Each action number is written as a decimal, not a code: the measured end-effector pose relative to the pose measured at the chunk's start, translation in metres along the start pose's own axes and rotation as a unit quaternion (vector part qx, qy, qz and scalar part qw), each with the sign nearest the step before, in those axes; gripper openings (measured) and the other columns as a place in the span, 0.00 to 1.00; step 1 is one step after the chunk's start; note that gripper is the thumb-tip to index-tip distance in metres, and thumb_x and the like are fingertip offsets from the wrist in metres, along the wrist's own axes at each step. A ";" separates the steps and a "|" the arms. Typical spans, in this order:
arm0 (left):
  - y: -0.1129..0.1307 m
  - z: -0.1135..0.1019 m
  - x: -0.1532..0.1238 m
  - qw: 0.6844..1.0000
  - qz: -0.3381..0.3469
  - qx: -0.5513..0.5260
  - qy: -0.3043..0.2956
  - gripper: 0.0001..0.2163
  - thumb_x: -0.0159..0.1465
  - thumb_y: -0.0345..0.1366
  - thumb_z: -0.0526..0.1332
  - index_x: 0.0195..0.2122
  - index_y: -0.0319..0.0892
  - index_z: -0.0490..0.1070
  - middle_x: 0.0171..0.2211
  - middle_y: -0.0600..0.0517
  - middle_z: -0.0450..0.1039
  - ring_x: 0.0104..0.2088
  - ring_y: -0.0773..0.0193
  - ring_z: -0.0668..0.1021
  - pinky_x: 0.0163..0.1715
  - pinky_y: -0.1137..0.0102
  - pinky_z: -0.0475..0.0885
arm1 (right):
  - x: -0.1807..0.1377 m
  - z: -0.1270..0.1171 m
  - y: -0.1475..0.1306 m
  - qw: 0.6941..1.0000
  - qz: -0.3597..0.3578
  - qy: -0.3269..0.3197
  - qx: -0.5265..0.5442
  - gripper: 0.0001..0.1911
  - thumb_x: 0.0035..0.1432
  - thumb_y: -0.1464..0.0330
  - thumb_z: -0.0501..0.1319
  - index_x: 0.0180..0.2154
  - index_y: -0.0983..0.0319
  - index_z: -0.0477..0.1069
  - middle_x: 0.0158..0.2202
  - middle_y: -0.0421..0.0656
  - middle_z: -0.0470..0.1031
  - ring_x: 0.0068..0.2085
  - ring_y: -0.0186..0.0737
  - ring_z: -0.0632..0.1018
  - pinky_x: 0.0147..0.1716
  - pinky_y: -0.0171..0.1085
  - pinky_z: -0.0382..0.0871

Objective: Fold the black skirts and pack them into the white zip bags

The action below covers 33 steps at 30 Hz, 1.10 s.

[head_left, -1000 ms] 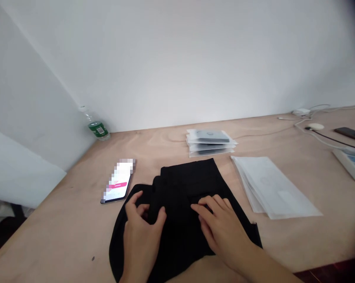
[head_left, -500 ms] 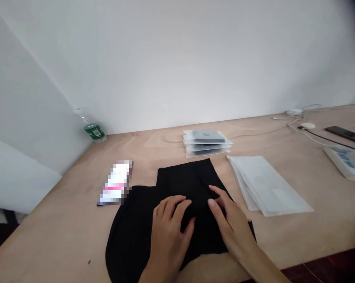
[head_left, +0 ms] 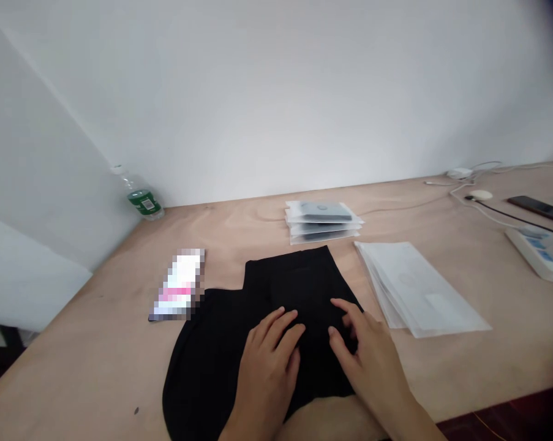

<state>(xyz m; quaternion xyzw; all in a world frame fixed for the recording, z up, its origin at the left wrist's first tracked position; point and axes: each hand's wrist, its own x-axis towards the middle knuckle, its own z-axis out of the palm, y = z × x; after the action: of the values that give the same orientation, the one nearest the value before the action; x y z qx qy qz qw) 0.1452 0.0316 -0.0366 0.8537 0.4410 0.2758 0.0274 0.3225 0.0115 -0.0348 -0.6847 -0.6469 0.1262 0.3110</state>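
Observation:
A black garment (head_left: pixel 221 349) lies spread on the wooden table (head_left: pixel 97 361) in front of me. My left hand (head_left: pixel 269 361) rests flat on its middle with fingers stretched out. Beside it, my right hand (head_left: pixel 370 361) lies on the cloth's right part, fingers extended and slightly curved, touching the fabric. Neither hand holds anything.
A phone (head_left: pixel 179 285) lies left of the garment. A pile of white flat bags (head_left: pixel 418 288) sits to the right, a stack of packed items (head_left: pixel 322 219) behind. A green-labelled bottle (head_left: pixel 138 197) stands in the far left corner. Cables, a power strip (head_left: pixel 540 251) and a dark phone (head_left: pixel 540 209) are far right.
My left hand let go of a fold at the garment's left and moved right onto its middle. My right hand shifted slightly right. The cloth now lies flatter.

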 end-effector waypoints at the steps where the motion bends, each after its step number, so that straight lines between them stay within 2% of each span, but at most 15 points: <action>1: 0.000 0.001 0.000 1.000 0.003 0.001 -0.005 0.18 0.57 0.22 0.53 0.46 0.45 0.68 0.49 0.49 0.70 0.52 0.55 0.69 0.44 0.57 0.72 | 0.002 0.000 0.002 1.000 -0.005 -0.004 -0.001 0.19 0.56 0.64 0.53 0.50 0.57 0.62 0.31 0.43 0.72 0.33 0.44 0.73 0.36 0.46 0.66; 5: -0.001 0.003 -0.001 1.000 0.000 -0.002 -0.013 0.18 0.59 0.23 0.52 0.48 0.45 0.67 0.51 0.49 0.69 0.54 0.55 0.67 0.44 0.57 0.73 | 0.016 -0.013 0.017 0.999 -0.002 0.022 -0.024 0.18 0.58 0.59 0.51 0.48 0.57 0.64 0.38 0.44 0.72 0.39 0.44 0.72 0.39 0.45 0.66; 8: -0.001 0.004 -0.003 1.000 -0.003 -0.007 -0.011 0.17 0.60 0.23 0.52 0.48 0.45 0.67 0.52 0.49 0.68 0.55 0.56 0.67 0.45 0.57 0.73 | 0.029 -0.024 0.038 0.983 0.044 0.067 -0.165 0.21 0.58 0.56 0.50 0.49 0.59 0.65 0.50 0.48 0.68 0.47 0.54 0.69 0.42 0.52 0.64; 10: -0.002 0.004 -0.004 1.000 -0.005 -0.009 -0.007 0.17 0.60 0.24 0.52 0.47 0.46 0.68 0.51 0.50 0.69 0.54 0.55 0.67 0.44 0.56 0.73 | 0.037 -0.028 0.053 0.966 0.070 0.061 -0.241 0.22 0.57 0.56 0.50 0.49 0.60 0.66 0.54 0.50 0.64 0.50 0.59 0.66 0.41 0.56 0.63; 13: -0.003 0.005 -0.004 1.000 0.000 -0.006 0.006 0.16 0.60 0.24 0.53 0.47 0.46 0.68 0.51 0.49 0.69 0.53 0.55 0.68 0.43 0.57 0.73 | 0.043 -0.027 0.066 0.957 0.086 0.018 -0.275 0.21 0.59 0.58 0.48 0.48 0.61 0.67 0.54 0.49 0.66 0.50 0.59 0.67 0.41 0.56 0.63; 16: 0.000 -0.001 -0.002 0.999 0.009 -0.002 0.035 0.17 0.59 0.26 0.56 0.49 0.45 0.66 0.52 0.48 0.67 0.55 0.54 0.66 0.46 0.57 0.70 | 0.039 -0.027 0.058 0.955 0.089 0.033 -0.282 0.22 0.60 0.61 0.46 0.50 0.65 0.64 0.54 0.52 0.66 0.50 0.58 0.68 0.40 0.56 0.62; 18: 0.005 -0.010 0.000 0.997 0.008 -0.005 0.076 0.18 0.57 0.27 0.58 0.49 0.43 0.66 0.53 0.46 0.65 0.56 0.53 0.64 0.48 0.56 0.68 | 0.029 -0.030 0.041 0.958 0.051 0.081 -0.270 0.23 0.60 0.62 0.46 0.53 0.66 0.61 0.55 0.52 0.65 0.51 0.57 0.68 0.40 0.54 0.62; 20: 0.010 -0.022 0.002 0.992 0.012 0.006 0.127 0.18 0.56 0.28 0.60 0.49 0.44 0.67 0.55 0.46 0.63 0.57 0.50 0.62 0.49 0.55 0.66 | 0.017 -0.032 0.016 0.964 -0.054 0.110 -0.237 0.22 0.60 0.65 0.48 0.55 0.64 0.60 0.56 0.50 0.65 0.51 0.53 0.68 0.42 0.50 0.62; 23: 0.012 -0.037 0.002 0.982 0.024 0.092 0.164 0.16 0.56 0.32 0.62 0.47 0.49 0.69 0.57 0.48 0.61 0.58 0.44 0.59 0.51 0.47 0.58 | 0.004 -0.031 -0.018 0.950 -0.260 0.070 -0.159 0.22 0.59 0.70 0.52 0.55 0.61 0.60 0.55 0.43 0.66 0.52 0.46 0.68 0.46 0.45 0.59; 25: 0.007 -0.041 -0.001 0.978 0.015 0.152 0.142 0.12 0.57 0.35 0.61 0.43 0.51 0.71 0.56 0.52 0.63 0.58 0.43 0.60 0.53 0.43 0.52 | 0.002 -0.025 -0.032 0.940 -0.319 0.040 -0.118 0.22 0.58 0.73 0.52 0.55 0.61 0.60 0.55 0.41 0.67 0.52 0.44 0.67 0.50 0.46 0.56; 27: -0.001 -0.039 -0.005 0.979 -0.005 0.175 0.103 0.10 0.59 0.36 0.58 0.42 0.50 0.71 0.53 0.54 0.68 0.56 0.46 0.63 0.53 0.44 0.51 | 0.004 -0.019 -0.037 0.938 -0.332 0.015 -0.099 0.22 0.59 0.75 0.51 0.55 0.62 0.60 0.55 0.38 0.67 0.52 0.44 0.67 0.54 0.48 0.51; 29: -0.011 -0.035 -0.010 0.981 -0.028 0.170 0.089 0.10 0.61 0.34 0.55 0.44 0.47 0.70 0.50 0.54 0.72 0.54 0.51 0.68 0.52 0.50 0.57 | 0.007 -0.013 -0.036 0.936 -0.340 0.001 -0.087 0.22 0.58 0.76 0.51 0.55 0.61 0.60 0.55 0.37 0.67 0.54 0.44 0.66 0.57 0.51 0.47; 31: -0.018 -0.030 -0.014 0.981 -0.061 0.148 0.112 0.12 0.63 0.33 0.54 0.46 0.43 0.69 0.49 0.52 0.72 0.52 0.55 0.70 0.49 0.58 0.63 | 0.011 -0.010 -0.031 0.943 -0.325 0.037 -0.056 0.22 0.57 0.77 0.51 0.54 0.59 0.61 0.55 0.38 0.67 0.55 0.45 0.64 0.57 0.53 0.46; 33: -0.021 -0.027 -0.017 0.974 -0.110 0.118 0.157 0.13 0.63 0.32 0.53 0.48 0.41 0.68 0.50 0.51 0.71 0.51 0.59 0.71 0.48 0.64 0.66 | 0.016 -0.008 -0.026 0.964 -0.245 0.105 -0.017 0.20 0.58 0.76 0.50 0.52 0.59 0.62 0.53 0.42 0.67 0.55 0.45 0.65 0.55 0.51 0.53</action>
<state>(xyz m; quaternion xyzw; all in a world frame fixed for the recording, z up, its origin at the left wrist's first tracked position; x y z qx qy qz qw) 0.1086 0.0266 -0.0278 0.7432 0.5605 0.3474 -0.1128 0.3081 0.0244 -0.0095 -0.5196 -0.7608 -0.0377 0.3869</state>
